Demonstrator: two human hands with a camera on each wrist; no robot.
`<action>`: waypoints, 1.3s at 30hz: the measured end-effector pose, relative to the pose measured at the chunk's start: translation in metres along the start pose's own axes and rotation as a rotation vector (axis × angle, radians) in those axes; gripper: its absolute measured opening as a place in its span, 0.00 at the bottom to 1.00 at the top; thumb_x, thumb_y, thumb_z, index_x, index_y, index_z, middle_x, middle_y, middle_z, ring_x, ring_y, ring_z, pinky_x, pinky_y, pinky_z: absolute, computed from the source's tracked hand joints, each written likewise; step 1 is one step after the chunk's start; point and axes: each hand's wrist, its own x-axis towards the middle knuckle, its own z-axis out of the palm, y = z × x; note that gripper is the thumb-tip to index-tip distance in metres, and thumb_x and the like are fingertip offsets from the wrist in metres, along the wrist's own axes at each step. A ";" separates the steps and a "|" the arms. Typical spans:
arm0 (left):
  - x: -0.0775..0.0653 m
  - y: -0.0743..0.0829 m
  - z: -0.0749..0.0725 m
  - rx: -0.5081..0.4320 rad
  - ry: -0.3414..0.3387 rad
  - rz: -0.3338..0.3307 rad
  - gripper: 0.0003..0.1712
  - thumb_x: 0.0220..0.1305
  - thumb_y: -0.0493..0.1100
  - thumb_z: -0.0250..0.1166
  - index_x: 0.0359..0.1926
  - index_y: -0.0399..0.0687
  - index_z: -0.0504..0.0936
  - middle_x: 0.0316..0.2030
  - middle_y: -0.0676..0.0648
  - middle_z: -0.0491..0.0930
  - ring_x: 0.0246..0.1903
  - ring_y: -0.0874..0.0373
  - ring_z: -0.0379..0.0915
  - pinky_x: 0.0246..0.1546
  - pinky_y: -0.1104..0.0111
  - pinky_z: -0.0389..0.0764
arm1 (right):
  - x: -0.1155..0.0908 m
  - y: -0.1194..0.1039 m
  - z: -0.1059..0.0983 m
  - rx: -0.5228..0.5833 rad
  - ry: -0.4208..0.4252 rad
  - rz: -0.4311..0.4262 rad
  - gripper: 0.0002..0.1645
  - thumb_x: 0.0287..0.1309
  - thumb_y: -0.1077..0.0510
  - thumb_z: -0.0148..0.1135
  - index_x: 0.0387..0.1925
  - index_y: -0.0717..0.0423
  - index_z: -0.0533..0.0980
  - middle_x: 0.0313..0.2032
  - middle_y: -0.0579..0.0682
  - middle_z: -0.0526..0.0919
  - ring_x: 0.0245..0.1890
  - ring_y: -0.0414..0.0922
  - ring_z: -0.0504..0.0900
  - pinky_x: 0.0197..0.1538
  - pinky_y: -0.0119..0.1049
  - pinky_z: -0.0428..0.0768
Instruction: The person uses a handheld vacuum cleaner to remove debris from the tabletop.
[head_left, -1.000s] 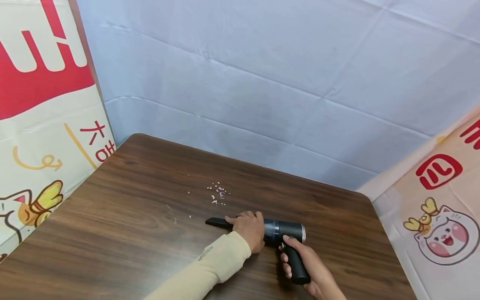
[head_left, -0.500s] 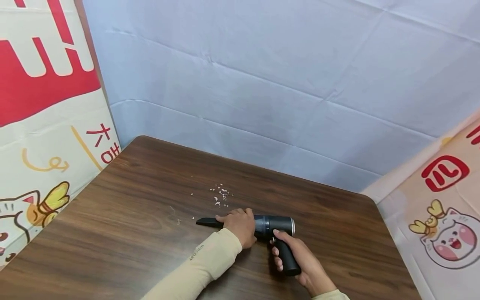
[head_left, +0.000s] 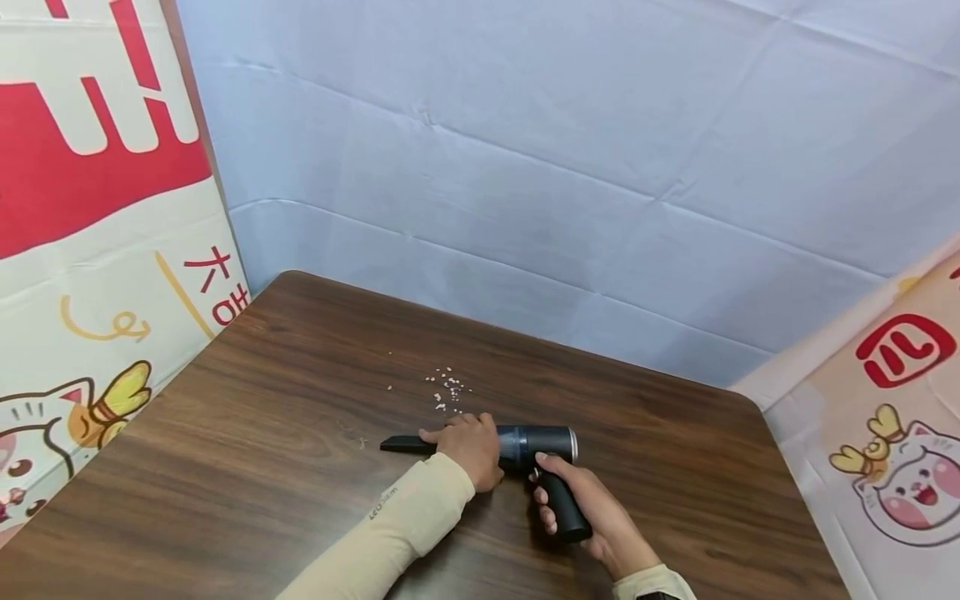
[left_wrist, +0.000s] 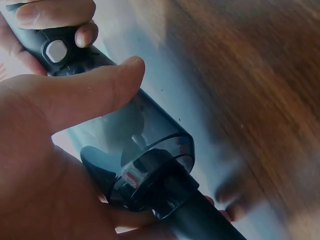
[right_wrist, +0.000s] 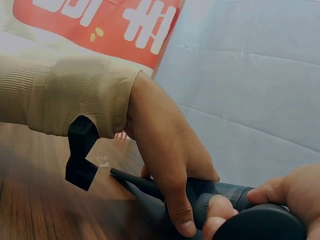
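A black handheld vacuum cleaner (head_left: 543, 442) lies low over the brown table, its flat nozzle (head_left: 405, 444) pointing left. My right hand (head_left: 600, 504) grips the handle (head_left: 564, 510), thumb near the top. My left hand (head_left: 468, 448) holds the front of the body from above. The left wrist view shows that thumb lying across the clear dust cup (left_wrist: 162, 122), with a white button (left_wrist: 56, 51) behind it. Pale crumbs (head_left: 452, 384) lie scattered beyond the left hand. Thin pale strands (head_left: 352, 435) lie just left of the nozzle tip.
The wooden table (head_left: 300, 358) has rounded far corners. A pale cloth wall (head_left: 525, 167) stands behind it. Printed panels with cartoon cats flank it at left (head_left: 45, 317) and right (head_left: 907, 450).
Both hands have moved the vacuum cleaner left, bringing its nozzle tip close to the strands. A single crumb ahead of the tip is no longer visible. The head view has shifted slightly.
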 end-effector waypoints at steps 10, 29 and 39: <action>-0.004 -0.008 -0.002 -0.028 -0.013 -0.033 0.45 0.38 0.64 0.59 0.53 0.41 0.60 0.45 0.33 0.65 0.45 0.38 0.60 0.28 0.38 0.59 | 0.004 0.000 0.006 -0.011 -0.041 -0.011 0.32 0.51 0.45 0.48 0.44 0.71 0.60 0.17 0.48 0.69 0.11 0.39 0.68 0.15 0.32 0.71; -0.004 -0.004 0.005 0.030 0.088 0.022 0.44 0.39 0.66 0.58 0.52 0.42 0.62 0.46 0.35 0.66 0.43 0.37 0.61 0.29 0.39 0.61 | 0.003 0.006 0.001 0.010 -0.027 -0.018 0.32 0.51 0.44 0.47 0.44 0.70 0.60 0.17 0.48 0.69 0.11 0.39 0.68 0.15 0.32 0.71; 0.012 0.022 0.015 0.044 0.180 0.133 0.47 0.38 0.66 0.58 0.56 0.46 0.58 0.49 0.36 0.62 0.42 0.38 0.63 0.32 0.40 0.61 | -0.020 0.008 -0.011 0.064 0.127 -0.051 0.32 0.49 0.44 0.50 0.43 0.69 0.59 0.18 0.49 0.69 0.12 0.40 0.69 0.17 0.32 0.70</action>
